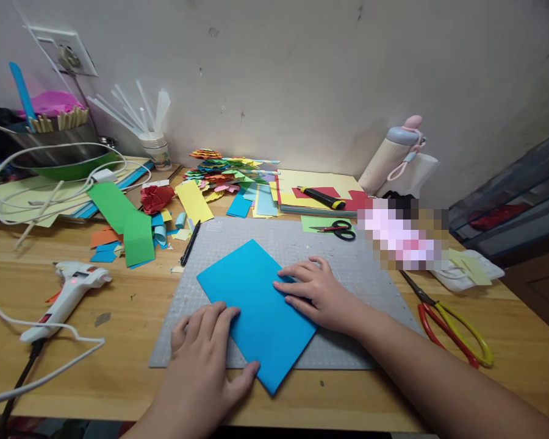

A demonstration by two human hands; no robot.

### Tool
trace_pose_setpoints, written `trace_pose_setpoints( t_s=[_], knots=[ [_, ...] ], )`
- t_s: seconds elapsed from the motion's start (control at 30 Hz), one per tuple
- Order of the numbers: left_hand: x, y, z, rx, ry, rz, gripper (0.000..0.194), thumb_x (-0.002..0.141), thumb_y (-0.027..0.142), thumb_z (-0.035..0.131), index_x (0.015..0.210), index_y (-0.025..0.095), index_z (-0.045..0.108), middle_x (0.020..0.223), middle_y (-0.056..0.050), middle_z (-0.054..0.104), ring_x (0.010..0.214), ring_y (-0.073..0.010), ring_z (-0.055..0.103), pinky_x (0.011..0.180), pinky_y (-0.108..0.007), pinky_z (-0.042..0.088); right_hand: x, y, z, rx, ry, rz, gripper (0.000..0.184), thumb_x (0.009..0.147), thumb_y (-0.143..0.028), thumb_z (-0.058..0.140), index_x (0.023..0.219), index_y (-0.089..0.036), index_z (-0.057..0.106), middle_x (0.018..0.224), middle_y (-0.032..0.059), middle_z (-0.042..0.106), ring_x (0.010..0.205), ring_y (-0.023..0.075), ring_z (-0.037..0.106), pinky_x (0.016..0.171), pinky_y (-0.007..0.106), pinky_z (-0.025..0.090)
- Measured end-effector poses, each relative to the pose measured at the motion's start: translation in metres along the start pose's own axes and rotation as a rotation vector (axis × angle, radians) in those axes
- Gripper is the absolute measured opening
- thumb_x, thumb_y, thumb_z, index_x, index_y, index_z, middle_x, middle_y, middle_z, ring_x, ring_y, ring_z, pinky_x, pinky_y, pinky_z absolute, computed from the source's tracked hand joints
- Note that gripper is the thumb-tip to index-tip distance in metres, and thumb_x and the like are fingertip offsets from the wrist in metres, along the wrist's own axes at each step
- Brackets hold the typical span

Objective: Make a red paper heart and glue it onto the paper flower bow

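A blue sheet of paper [260, 305] lies turned at an angle on a grey cutting mat [366, 292]. One corner of the sheet reaches past the mat's front edge. Along the sheet's lower left edge rests my left hand [210, 347], its thumb and fingers apart and touching the edge. From the right, my right hand [315, 289] lies on the sheet's upper right edge with its fingers spread. Neither hand grips anything. Small black scissors [341, 229] lie on green paper at the back of the mat, and a black pen [191, 244] lies at its left edge.
To the left lies a white glue gun [68, 292] with its cable. Large scissors with red and yellow handles [457, 329] lie at right. Behind the mat are a utility knife [321, 197] on stacked paper, coloured scraps, a cup of clear sticks [155, 149] and a bottle [388, 155].
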State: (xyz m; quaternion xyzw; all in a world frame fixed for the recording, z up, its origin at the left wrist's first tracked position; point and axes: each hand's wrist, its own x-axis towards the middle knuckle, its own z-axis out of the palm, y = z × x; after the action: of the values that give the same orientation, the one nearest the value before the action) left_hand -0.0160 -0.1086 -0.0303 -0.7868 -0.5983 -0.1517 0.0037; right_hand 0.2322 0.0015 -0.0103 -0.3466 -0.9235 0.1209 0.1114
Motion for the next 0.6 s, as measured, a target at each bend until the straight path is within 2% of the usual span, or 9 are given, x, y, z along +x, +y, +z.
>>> trace_pose_setpoints(
  t_s=[0.1,0.2,0.3,0.37,0.47,0.53,0.6],
  knots=[
    [-0.001,-0.003,-0.002,-0.057,-0.022,0.068,0.066,0.074,0.047,0.066,0.13,0.019,0.047,0.125,-0.013,0.055,0.114,-0.034,0.047,0.095,-0.05,0.032,0.0,0.0,-0.001,0.011,-0.002,-0.001,0.029,0.095,-0.032,0.048,0.121,-0.035,0.061,0.129,0.0022,0.059,0.117,0.0238,0.05,0.101,0.055,0.019],
    [0.001,-0.007,-0.008,-0.132,-0.071,0.213,0.068,0.071,0.048,0.072,0.129,0.025,0.048,0.125,-0.009,0.057,0.112,-0.0304,0.049,0.093,-0.043,0.035,0.0,0.003,-0.001,0.043,-0.006,-0.014,0.03,0.095,-0.033,0.048,0.122,-0.036,0.06,0.129,0.0029,0.059,0.118,0.024,0.05,0.102,0.055,0.019],
    [0.008,-0.009,-0.015,-0.135,-0.025,0.439,0.033,0.084,0.033,0.063,0.117,0.03,0.057,0.111,0.0,0.065,0.104,-0.021,0.054,0.095,-0.036,0.032,0.0,0.008,-0.001,0.119,0.007,-0.032,0.031,0.095,-0.033,0.049,0.124,-0.035,0.058,0.13,0.0039,0.059,0.119,0.0235,0.05,0.103,0.055,0.019],
    [0.014,-0.006,-0.019,-0.116,0.044,0.59,0.021,0.092,0.022,0.051,0.11,0.028,0.061,0.099,0.002,0.069,0.097,-0.016,0.056,0.096,-0.032,0.03,-0.001,0.012,0.0,0.193,0.048,-0.022,0.031,0.095,-0.031,0.049,0.125,-0.032,0.059,0.13,0.0053,0.058,0.119,0.0236,0.051,0.103,0.055,0.021],
    [0.024,-0.001,-0.026,-0.066,0.094,0.741,0.022,0.095,0.021,0.044,0.106,0.022,0.063,0.091,0.0,0.07,0.09,-0.0146,0.056,0.092,-0.029,0.033,-0.001,0.018,0.001,0.354,0.19,0.049,0.031,0.095,-0.03,0.047,0.121,-0.027,0.062,0.125,0.0077,0.061,0.117,0.0234,0.053,0.101,0.05,0.032],
    [0.032,-0.002,-0.03,-0.016,0.132,0.761,0.023,0.095,0.022,0.043,0.108,0.02,0.063,0.091,-0.001,0.07,0.092,-0.0152,0.057,0.091,-0.028,0.035,-0.001,0.022,0.001,0.492,0.335,0.138,0.029,0.094,-0.033,0.047,0.114,-0.023,0.066,0.118,0.0087,0.063,0.111,0.0227,0.056,0.097,0.044,0.04],
    [0.037,-0.006,-0.034,0.018,0.172,0.729,0.028,0.095,0.018,0.04,0.112,0.022,0.062,0.095,-0.001,0.071,0.096,-0.0154,0.058,0.092,-0.028,0.035,0.001,0.026,0.0,0.655,0.449,0.278,0.03,0.092,-0.038,0.049,0.107,-0.02,0.069,0.111,0.0098,0.064,0.097,0.0214,0.062,0.086,0.039,0.048]
  ],
)
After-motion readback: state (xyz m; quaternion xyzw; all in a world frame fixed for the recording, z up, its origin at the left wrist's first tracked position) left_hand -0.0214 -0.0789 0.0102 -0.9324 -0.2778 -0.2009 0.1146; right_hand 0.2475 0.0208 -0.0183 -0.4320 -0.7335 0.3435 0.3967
